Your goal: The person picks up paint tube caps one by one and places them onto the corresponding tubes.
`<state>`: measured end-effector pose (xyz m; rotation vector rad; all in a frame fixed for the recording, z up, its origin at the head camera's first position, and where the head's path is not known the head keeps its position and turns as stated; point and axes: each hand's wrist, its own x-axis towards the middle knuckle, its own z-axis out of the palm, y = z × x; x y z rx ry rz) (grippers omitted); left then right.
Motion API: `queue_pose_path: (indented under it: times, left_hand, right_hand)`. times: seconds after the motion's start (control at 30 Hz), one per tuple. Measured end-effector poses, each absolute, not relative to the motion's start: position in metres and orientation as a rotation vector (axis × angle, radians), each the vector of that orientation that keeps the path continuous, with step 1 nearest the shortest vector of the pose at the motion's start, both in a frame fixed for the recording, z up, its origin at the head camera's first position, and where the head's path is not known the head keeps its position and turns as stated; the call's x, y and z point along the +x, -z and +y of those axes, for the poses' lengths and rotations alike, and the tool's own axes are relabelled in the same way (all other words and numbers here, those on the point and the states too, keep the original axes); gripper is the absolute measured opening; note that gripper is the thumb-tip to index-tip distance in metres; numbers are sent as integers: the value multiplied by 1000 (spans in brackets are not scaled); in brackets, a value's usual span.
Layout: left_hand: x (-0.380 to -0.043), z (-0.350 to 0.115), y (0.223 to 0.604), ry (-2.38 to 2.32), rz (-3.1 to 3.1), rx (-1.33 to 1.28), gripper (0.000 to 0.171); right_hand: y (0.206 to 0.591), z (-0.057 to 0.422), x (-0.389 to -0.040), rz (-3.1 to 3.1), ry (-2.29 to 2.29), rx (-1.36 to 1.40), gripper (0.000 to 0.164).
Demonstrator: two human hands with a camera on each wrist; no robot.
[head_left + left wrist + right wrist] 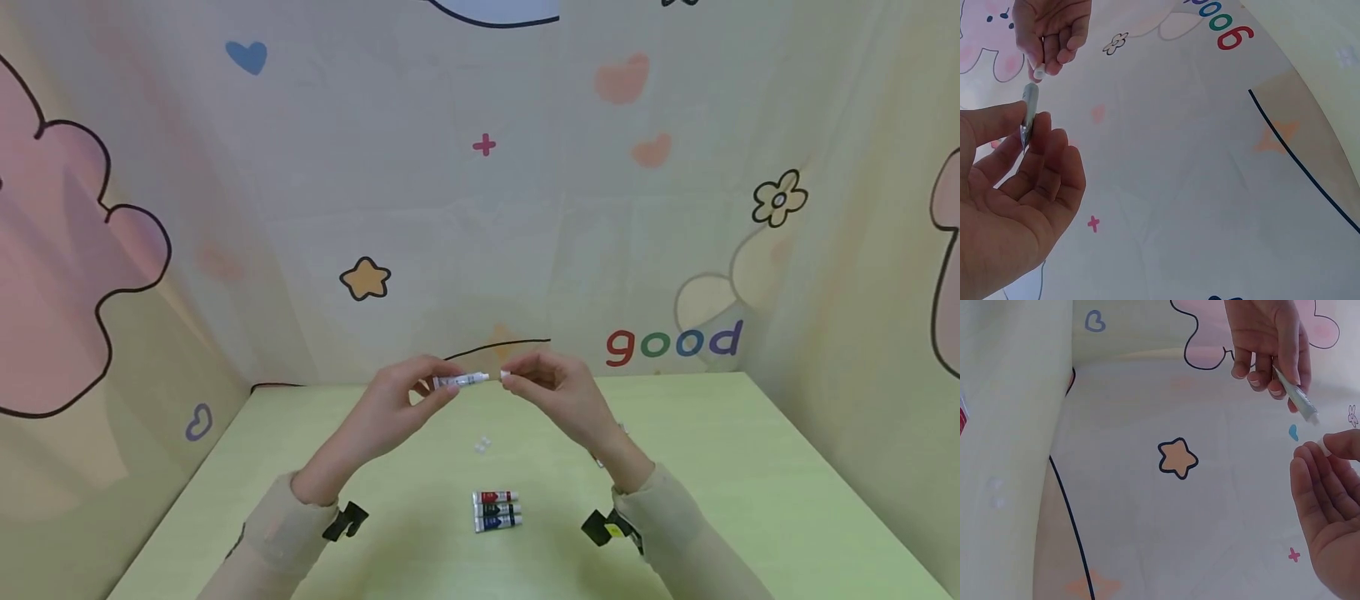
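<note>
Above the far part of the table, my left hand [401,404] pinches a small white paint tube [467,380] between thumb and fingers, its nozzle pointing right. Facing it, my right hand [562,396] pinches a small white cap [506,375] between thumb and fingertips. A narrow gap separates the cap from the nozzle. In the left wrist view the tube [1030,100] is seen along its length, with the cap [1039,72] just beyond its end. The right wrist view shows the bare nozzle of the tube [1300,400] close to the cap [1324,447].
Three paint tubes, red [495,497], dark [497,509] and blue [498,522], lie side by side on the pale green table [300,533]. Several small white caps [482,445] lie behind them. An object [600,461] is mostly hidden behind my right wrist. Printed cloth surrounds the table.
</note>
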<state>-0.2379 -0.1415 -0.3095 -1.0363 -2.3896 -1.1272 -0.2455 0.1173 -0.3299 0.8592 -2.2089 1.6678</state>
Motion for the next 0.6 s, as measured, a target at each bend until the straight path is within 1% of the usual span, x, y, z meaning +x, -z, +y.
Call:
queue_pose_path:
  times: [0.23,0.6]
  left_hand:
    - [-231,-137,307,1112,-2369,-1074,20]
    - [-226,-136,307,1089,-2371,-1097,19]
  right_hand:
    - [329,116,-238,-2176,-1655,915,14]
    - [327,112,-232,-2188,-1550,975,14]
